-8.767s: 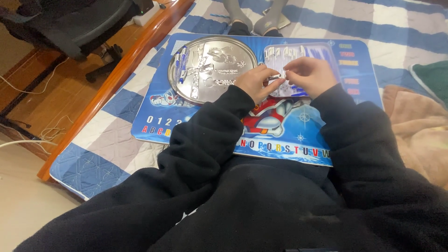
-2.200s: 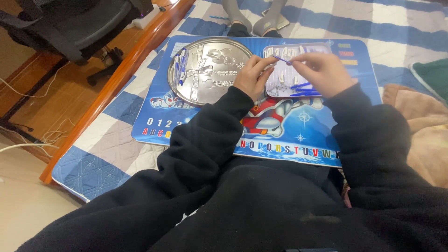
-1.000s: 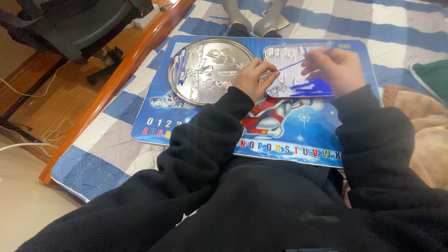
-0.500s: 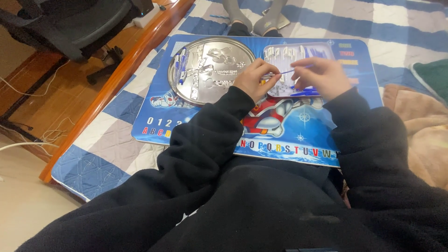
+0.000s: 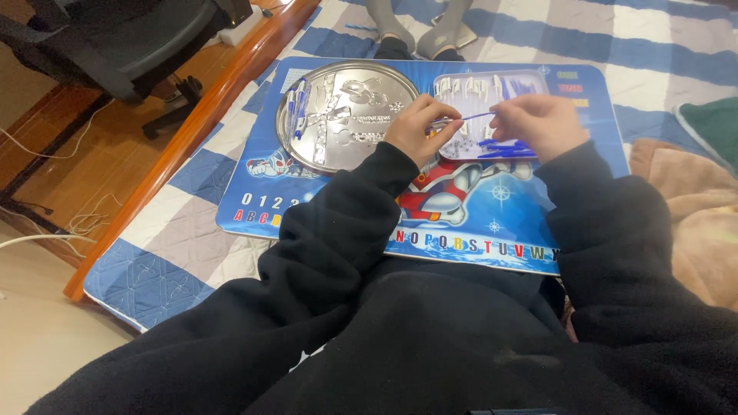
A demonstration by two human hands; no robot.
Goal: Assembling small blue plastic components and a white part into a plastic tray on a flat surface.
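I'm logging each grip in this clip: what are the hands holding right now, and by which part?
Both hands pinch one thin blue stick: the left hand at its left end, the right hand at its right end.

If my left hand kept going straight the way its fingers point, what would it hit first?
Probably the right hand. The left hand points rightward along the thin blue stick both hands pinch, above the clear tray. Depth is hard to judge, though.
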